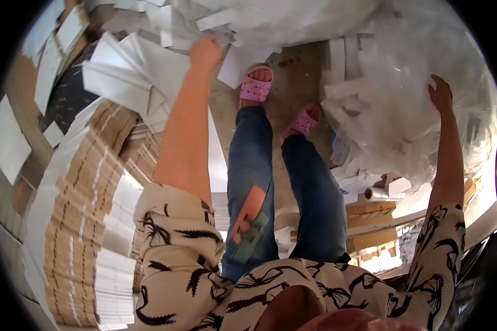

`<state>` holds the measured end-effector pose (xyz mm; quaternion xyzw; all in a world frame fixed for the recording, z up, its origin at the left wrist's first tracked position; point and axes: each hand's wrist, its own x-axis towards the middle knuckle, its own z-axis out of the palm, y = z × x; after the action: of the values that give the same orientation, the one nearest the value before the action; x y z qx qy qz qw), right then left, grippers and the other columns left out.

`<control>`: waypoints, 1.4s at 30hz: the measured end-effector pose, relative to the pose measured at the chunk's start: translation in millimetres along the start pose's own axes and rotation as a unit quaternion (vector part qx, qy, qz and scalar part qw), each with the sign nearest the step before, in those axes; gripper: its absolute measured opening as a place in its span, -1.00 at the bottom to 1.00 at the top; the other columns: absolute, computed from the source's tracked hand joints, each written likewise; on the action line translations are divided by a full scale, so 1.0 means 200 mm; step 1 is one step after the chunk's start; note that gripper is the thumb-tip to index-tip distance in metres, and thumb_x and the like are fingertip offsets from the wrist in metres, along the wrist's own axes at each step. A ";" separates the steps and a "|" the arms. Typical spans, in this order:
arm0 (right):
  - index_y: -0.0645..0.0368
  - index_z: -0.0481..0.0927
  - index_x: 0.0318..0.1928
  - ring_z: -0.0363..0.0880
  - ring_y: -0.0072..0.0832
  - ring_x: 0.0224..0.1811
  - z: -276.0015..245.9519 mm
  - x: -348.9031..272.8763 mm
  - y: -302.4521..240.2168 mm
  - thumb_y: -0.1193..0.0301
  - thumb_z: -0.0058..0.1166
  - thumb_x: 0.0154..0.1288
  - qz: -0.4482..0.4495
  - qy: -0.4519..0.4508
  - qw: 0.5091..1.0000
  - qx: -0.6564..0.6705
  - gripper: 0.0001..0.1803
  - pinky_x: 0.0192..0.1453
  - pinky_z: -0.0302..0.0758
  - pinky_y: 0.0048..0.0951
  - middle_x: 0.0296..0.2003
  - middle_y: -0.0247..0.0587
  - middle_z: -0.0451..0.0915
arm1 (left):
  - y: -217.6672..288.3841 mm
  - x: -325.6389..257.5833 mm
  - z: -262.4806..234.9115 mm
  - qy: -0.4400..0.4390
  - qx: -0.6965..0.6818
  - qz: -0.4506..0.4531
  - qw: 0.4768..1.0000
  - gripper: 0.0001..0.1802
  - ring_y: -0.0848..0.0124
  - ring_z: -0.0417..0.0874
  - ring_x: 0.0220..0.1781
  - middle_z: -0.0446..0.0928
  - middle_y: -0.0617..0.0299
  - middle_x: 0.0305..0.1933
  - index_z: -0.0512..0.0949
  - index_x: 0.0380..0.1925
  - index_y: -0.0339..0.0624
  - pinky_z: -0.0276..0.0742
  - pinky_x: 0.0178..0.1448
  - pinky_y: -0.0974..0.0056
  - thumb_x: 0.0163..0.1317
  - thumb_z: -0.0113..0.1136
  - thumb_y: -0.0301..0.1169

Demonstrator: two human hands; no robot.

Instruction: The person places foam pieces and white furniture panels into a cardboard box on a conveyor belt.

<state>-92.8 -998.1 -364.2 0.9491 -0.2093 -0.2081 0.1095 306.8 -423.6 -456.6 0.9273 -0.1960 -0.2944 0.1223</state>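
My left hand reaches far forward into a heap of white flat sheets on the floor, its fingers curled among them; whether it grips one I cannot tell. My right hand rests flat, fingers apart, on a big clear plastic bag stuffed with white strips at the right. Between my arms are my legs in blue jeans and pink sandals on a bare concrete floor.
Tall stacks of brown and white flattened cartons stand at the left. More white sheets lie along the top under another clear bag. Cardboard pieces and a small roll lie at the lower right.
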 end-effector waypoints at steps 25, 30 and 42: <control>0.25 0.48 -0.02 0.56 -0.28 -0.12 -0.61 -0.53 -0.75 0.24 0.07 0.22 0.268 0.031 0.883 0.385 -0.59 -0.02 0.44 -0.37 -0.17 0.01 0.57 | 0.04 -0.99 -0.36 -0.182 -0.374 -0.278 0.866 -0.64 0.35 0.62 -0.45 0.56 0.14 -0.48 0.49 -0.25 -0.34 0.50 -0.45 0.32 0.17 0.18 -0.21; 0.18 0.60 -0.13 0.50 -0.64 -0.35 -0.46 -0.30 -0.64 0.23 0.02 0.26 0.239 0.068 0.807 0.536 -0.69 -0.18 0.43 -0.52 -0.37 -0.31 0.62 | 0.40 -1.51 -0.49 -0.110 -0.515 -0.336 0.781 -0.71 0.42 0.60 -0.42 0.54 0.13 -0.46 0.41 -0.23 -0.30 0.48 -0.48 0.38 0.27 0.04 -0.25; 0.15 0.32 0.08 0.52 -0.04 -0.11 0.51 -0.09 -0.27 0.13 0.09 0.10 0.298 -0.115 0.934 0.161 -0.42 -0.04 0.46 -0.14 -0.19 -0.01 0.57 | 0.58 -1.71 -0.38 -0.097 -0.440 -0.243 0.859 -0.81 0.46 0.56 -0.45 0.53 0.10 -0.35 0.37 -0.23 -0.34 0.53 -0.37 0.37 0.25 0.06 -0.43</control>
<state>-132.8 -954.8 -463.9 0.8180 -0.5239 -0.2370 -0.0124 61.8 -369.6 -186.3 0.7617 0.1750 -0.4588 0.4228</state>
